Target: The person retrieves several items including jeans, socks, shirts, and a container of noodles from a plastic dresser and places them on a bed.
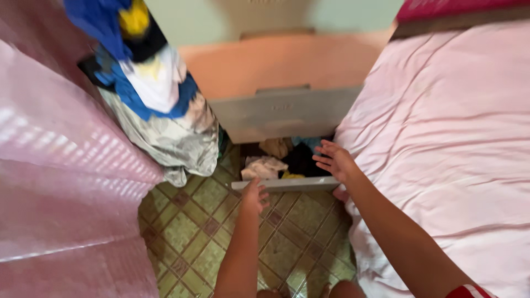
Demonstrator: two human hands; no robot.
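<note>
Head view, looking down a narrow gap between a bed and a pink plastic sheet. Bottom drawer of a pale cabinet is pulled out over the tiled floor, at the floor's far edge, just beside the bed's left edge.

Left hand sits on the drawer's front edge, near its left end; fingers curled over the lip, touching it. Cannot tell how tight the grip is; thumb hidden.

Right hand hovers over the drawer's right end, palm down, fingers spread and apart, holding nothing. Whether it touches the clothes below is unclear. Forearm runs along the bed edge; a red sleeve with white stripes shows at the bottom right corner.

Inside the drawer: crumpled clothes, a whitish piece at the left, a tan piece behind it, dark fabric in the middle, a bit of light blue at the back, a yellow scrap near the front edge.

Bed has a pink wrinkled sheet. Left of the cabinet stands a tall heap of laundry, blue, white, yellow and grey floral fabric, its bottom on the floor. Pink plastic sheet fills the left side.
</note>
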